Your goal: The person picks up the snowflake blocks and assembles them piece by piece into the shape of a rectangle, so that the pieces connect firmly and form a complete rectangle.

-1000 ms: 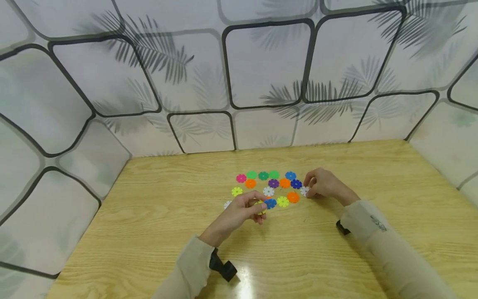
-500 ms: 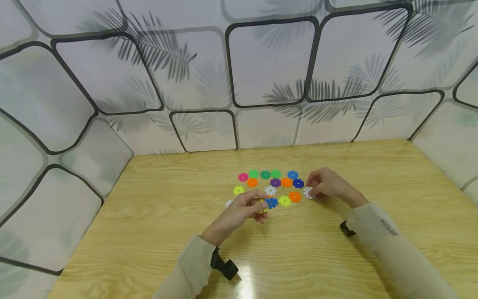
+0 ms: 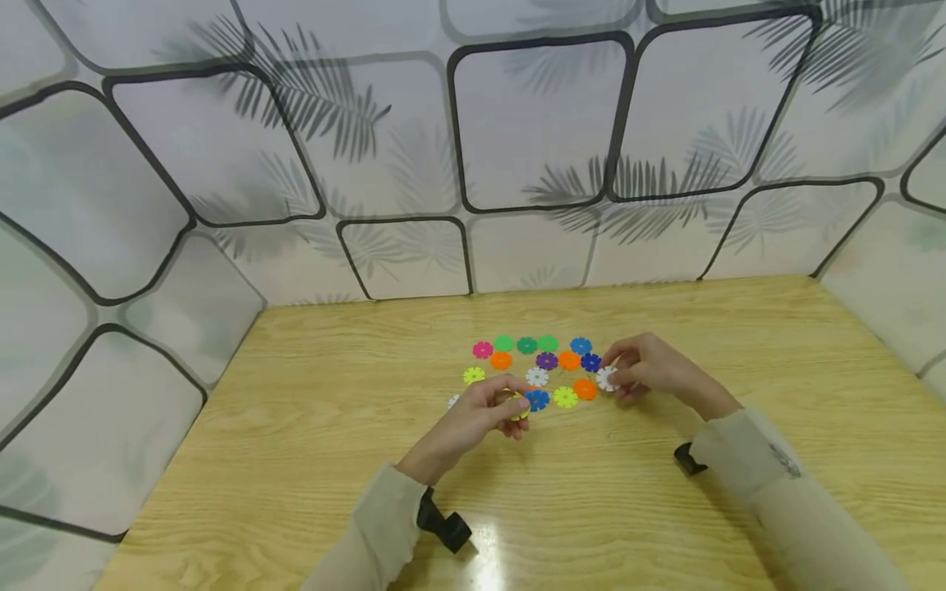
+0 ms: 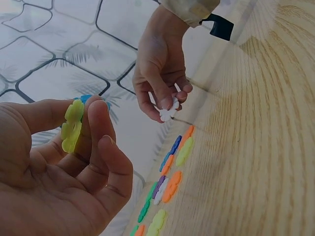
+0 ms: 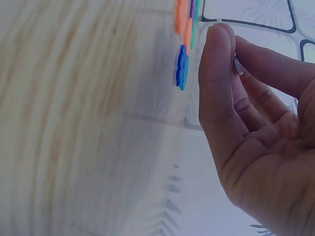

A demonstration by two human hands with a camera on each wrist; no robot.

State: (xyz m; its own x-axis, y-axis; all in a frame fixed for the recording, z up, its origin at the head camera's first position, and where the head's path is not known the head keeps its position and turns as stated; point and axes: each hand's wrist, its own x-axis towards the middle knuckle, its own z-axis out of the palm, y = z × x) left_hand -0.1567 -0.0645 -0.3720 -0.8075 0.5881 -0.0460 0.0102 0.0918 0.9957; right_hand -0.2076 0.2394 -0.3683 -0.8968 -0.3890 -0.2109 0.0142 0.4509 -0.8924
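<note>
My left hand [image 3: 484, 410] pinches a blue snowflake disc [image 3: 538, 400] joined to a yellow snowflake disc [image 4: 72, 126], held over the near side of the loose discs. In the left wrist view the yellow one stands on edge by the fingers, with the blue mostly hidden behind them. A white snowflake disc [image 3: 607, 378] is pinched between thumb and fingers of my right hand [image 3: 654, 365], at the right end of the group. In the left wrist view this white disc [image 4: 169, 110] shows above the table; the right wrist view shows only a sliver of it behind the fingertips.
Several loose snowflake discs lie on the wooden table [image 3: 296, 427]: a pink disc [image 3: 483, 350], a purple disc [image 3: 547, 361], a dark blue disc [image 3: 590, 362], an orange disc [image 3: 585, 389], a yellow-green disc [image 3: 565, 397] and others. A patterned backdrop [image 3: 532, 131] encloses the back and sides.
My right hand has drawn the white disc slightly to the right and turned it more to face the camera. The left hand keeps its pinch on the joined discs, nearly still.
</note>
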